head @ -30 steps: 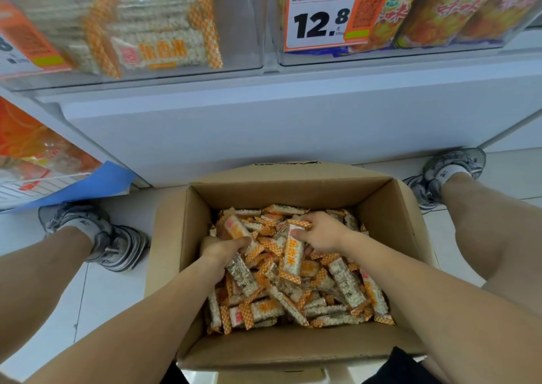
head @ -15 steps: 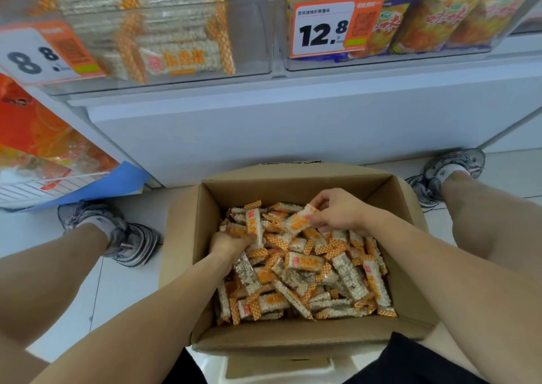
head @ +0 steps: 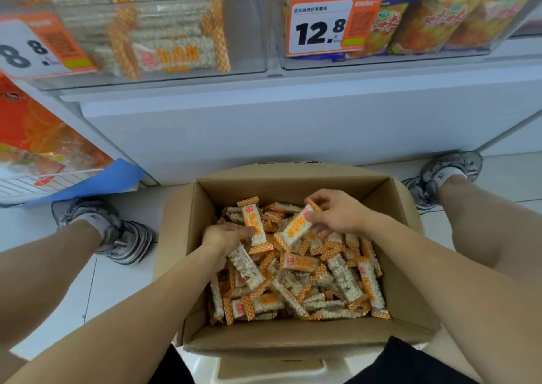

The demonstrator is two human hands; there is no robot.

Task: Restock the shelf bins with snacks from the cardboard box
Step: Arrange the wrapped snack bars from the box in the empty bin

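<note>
An open cardboard box (head: 293,341) sits on the floor between my feet, full of several white-and-orange snack bars (head: 302,284). My left hand (head: 224,237) grips one bar (head: 254,224) that stands almost upright over the pile. My right hand (head: 337,215) pinches another bar (head: 296,227), tilted and lifted above the heap. Above, a clear shelf bin (head: 164,40) holds the same kind of bars.
A second clear bin (head: 410,22) at the upper right holds yellow snack bags behind a 12.8 price tag (head: 319,27). A white shelf base (head: 278,125) rises behind the box. My shoes (head: 123,234) stand on the tiled floor either side.
Both hands have risen from the pile, each lifting a bar clear. The head has tilted up, so the shelf bins show more.
</note>
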